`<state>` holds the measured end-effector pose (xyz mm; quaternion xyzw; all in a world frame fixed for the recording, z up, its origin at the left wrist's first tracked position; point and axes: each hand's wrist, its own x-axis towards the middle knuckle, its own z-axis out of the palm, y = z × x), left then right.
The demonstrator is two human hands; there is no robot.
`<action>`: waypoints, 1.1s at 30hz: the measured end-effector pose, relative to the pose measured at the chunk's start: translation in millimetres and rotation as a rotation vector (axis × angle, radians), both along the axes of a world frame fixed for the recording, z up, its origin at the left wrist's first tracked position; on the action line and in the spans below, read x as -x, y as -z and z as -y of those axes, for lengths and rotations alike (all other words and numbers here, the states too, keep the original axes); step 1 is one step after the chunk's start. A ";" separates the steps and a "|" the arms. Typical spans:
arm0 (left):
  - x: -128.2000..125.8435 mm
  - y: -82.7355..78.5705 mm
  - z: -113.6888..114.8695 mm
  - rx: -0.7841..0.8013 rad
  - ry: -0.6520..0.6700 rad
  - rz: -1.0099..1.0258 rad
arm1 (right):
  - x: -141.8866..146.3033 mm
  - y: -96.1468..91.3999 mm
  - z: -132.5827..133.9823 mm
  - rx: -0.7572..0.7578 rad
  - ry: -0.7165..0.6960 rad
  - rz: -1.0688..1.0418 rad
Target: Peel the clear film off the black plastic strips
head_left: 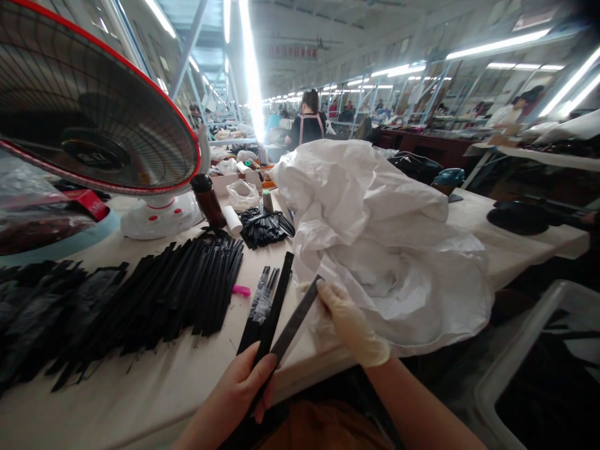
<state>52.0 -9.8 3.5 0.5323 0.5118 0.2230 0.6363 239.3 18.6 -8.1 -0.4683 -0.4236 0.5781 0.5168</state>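
My bare left hand point(244, 387) pinches the near end of a long flat dark strip point(295, 322) at the table's front edge. My right hand point(349, 325), in a thin pale glove, holds the strip's far end beside a big crumpled white sack point(375, 231). The strip slants up to the right between both hands. Just left of it, a few similar black strips point(267, 306), some in clear sleeves, lie on the cream table point(154, 387).
A wide heap of black strips point(140, 300) covers the table's left. Behind it stand a white desk fan with a red rim point(94, 106), a brown bottle point(209, 200) and a smaller strip pile point(265, 226). A person point(307, 122) works far off. A grey bin point(539, 369) sits right.
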 end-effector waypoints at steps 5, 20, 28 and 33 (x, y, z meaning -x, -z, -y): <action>5.2 2.0 0.7 -0.063 0.001 -0.036 | 10.0 3.1 5.7 0.063 -0.255 -0.053; 13.5 34.5 -63.0 -0.618 -0.252 -0.651 | -69.7 -10.6 -2.9 -0.117 0.099 0.316; 5.0 68.5 -92.6 -0.791 -0.147 -0.895 | -178.7 22.1 -66.5 0.122 0.430 1.105; 14.5 55.0 -88.6 -0.804 -0.185 -0.857 | -178.1 24.2 -96.9 0.230 0.402 1.134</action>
